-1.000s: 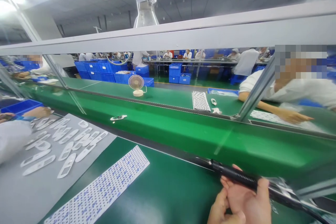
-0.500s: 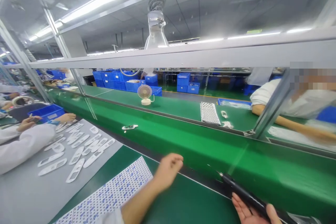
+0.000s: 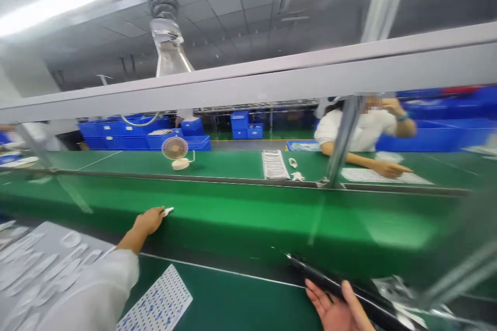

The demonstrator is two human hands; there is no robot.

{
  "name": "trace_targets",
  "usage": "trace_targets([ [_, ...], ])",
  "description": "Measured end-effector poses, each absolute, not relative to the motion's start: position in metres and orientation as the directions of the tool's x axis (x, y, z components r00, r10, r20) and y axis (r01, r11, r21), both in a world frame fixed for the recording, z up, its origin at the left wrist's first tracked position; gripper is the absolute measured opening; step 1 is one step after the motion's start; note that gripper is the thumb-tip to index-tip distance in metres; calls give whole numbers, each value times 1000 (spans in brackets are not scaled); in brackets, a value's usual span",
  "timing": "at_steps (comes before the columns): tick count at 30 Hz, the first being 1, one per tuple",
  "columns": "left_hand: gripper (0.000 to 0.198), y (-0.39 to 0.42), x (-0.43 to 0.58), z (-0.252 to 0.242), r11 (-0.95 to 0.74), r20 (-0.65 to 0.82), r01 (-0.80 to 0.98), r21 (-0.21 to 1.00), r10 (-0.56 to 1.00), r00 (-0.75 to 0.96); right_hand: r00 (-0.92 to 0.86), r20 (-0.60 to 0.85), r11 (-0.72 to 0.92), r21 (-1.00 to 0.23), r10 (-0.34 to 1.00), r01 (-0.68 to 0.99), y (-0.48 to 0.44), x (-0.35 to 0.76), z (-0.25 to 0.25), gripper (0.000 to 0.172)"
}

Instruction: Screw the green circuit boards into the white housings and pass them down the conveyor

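Note:
My left hand (image 3: 149,221) reaches over the green conveyor belt (image 3: 233,207), its fingers closed on a slim white plastic part (image 3: 167,211). Only the part's pale tip shows past my fingertips. At the lower right, my right hand (image 3: 337,310) holds a black electric screwdriver (image 3: 330,284) from below, thumb on one side and fingers on the other. Its thin bit points left over the dark near edge of the belt. A white sheet with blue marks and rows of dots (image 3: 159,302) lies on the green bench between my arms.
White plastic shells (image 3: 42,269) lie on a grey mat at the left. A metal post (image 3: 344,139) and a long rail (image 3: 248,83) stand ahead. Beyond the belt are a small fan (image 3: 176,152), a striped sheet (image 3: 275,164) and a co-worker (image 3: 365,132). Clear bags (image 3: 392,289) lie right.
My left hand has moved forward and left onto the belt and taken hold of the white part. The view has turned right. My right hand still holds the screwdriver.

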State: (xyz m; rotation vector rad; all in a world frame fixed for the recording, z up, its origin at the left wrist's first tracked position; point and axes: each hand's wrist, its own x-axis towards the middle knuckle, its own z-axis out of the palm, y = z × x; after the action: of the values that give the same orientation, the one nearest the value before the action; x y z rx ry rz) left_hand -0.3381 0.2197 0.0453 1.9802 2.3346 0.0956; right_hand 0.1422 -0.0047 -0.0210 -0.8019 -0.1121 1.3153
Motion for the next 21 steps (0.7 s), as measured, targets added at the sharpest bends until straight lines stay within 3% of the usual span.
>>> trace_targets([
  [5,45,231,-337,40,47,0,999,19,999,-47,373,-297,133,-598,879,-790,-6,130,-8,46],
  [11,41,221,-288,40,-100,116,995,20,988,97,530,-231,253,-681,816,-687,-9,122,4,57],
  [14,44,209,-264,35,-67,167,998,1,984,66,568,-210,287,-696,795,-659,-9,120,6,62],
  [21,50,204,-262,19,55,55,998,28,997,-56,587,-240,314,-659,773,-683,-3,111,5,62],
])
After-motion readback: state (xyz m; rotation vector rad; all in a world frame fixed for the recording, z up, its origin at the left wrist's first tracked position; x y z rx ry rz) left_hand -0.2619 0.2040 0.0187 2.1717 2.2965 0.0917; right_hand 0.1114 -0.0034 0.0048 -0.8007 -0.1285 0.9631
